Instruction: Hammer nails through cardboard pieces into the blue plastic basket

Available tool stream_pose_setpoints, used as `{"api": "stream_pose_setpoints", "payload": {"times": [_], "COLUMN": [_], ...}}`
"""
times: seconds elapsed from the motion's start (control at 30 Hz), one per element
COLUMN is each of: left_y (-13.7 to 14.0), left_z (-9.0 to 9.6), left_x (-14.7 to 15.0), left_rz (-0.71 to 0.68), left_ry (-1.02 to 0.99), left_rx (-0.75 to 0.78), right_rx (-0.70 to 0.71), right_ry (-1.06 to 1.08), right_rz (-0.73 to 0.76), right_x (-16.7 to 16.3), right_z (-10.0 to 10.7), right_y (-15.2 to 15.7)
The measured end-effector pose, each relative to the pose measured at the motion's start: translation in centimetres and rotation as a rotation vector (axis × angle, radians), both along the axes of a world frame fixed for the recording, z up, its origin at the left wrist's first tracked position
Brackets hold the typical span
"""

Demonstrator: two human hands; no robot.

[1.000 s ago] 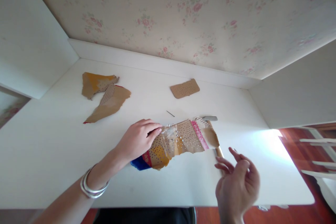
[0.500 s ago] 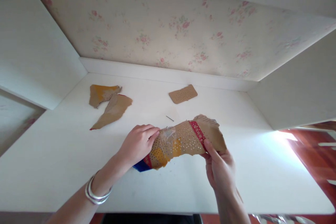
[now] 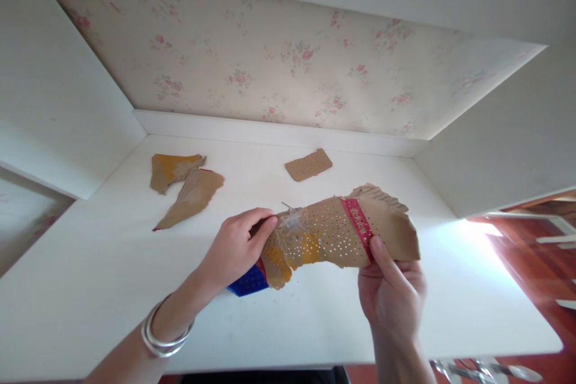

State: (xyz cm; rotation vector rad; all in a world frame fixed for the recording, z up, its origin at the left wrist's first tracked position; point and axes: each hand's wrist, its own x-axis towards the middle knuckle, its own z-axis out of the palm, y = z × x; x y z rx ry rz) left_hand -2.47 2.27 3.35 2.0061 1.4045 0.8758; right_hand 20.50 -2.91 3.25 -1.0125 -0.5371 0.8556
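Between my two hands is a torn piece of cardboard [image 3: 333, 231], pierced with many small holes that let light through. It has a red printed strip, yellow patches, clear tape near the middle and a blue end at lower left. My left hand [image 3: 245, 243] is closed on its left part, thumb on top. At the right, my right hand [image 3: 396, 288] pinches the lower edge beside the red strip, its thumb on the front face and its fingers behind. A thin dark metal pin [image 3: 285, 205] shows just beyond the cardboard's upper edge, partly hidden by it.
Two torn cardboard scraps, a yellow-marked one [image 3: 162, 173] and a plain brown one [image 3: 193, 198], lie at the left of the white desk [image 3: 112, 288]. A small perforated cardboard rectangle [image 3: 308, 165] lies near the back. White panels and a flowered wall enclose the desk.
The cardboard's right end has moved right and toward the camera with my right hand, and more of its holed face shows. Both hands keep their hold. The view has shifted slightly.
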Motion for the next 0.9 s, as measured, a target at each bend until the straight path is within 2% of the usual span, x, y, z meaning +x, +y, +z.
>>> {"api": "stream_pose_setpoints", "payload": {"times": [0.1,0.2,0.33,0.47,0.57,0.77,0.9], "left_y": [-0.1,-0.5,-1.3,-1.7,-1.6,-0.9,-0.3], "left_z": [1.3,1.5,-0.2,-2.5,-3.2,-2.6,-2.7], "left_x": [-0.6,-1.5,-1.8,-1.2,-1.0,-1.8,-2.3], "left_rz": [-0.074,-0.105,-0.069,-0.049,-0.023,-0.043,-0.079], "left_ry": [0.013,0.123,0.294,0.448,0.440,0.395,0.407], "left_rx": [-0.086,-0.118,-0.052,0.100,0.145,0.169,0.202], "right_rx": [-0.084,-0.216,-0.328,-0.439,-0.511,-0.551,-0.597], "right_ry": [0.054,0.131,0.160,0.189,0.240,0.271,0.280], "right_rz": [0.063,0.138,0.235,0.272,0.242,0.175,0.201], "right_x": [0.1,-0.2,-0.9,-0.8,-0.3,-0.2,-0.9], "right_z": [-0.2,-1.8,-4.6,-6.5,-6.9,-6.5,-6.3], "right_y": [-0.3,-1.0,-2.4,-3.3,-3.5,-3.8,-4.2]}}
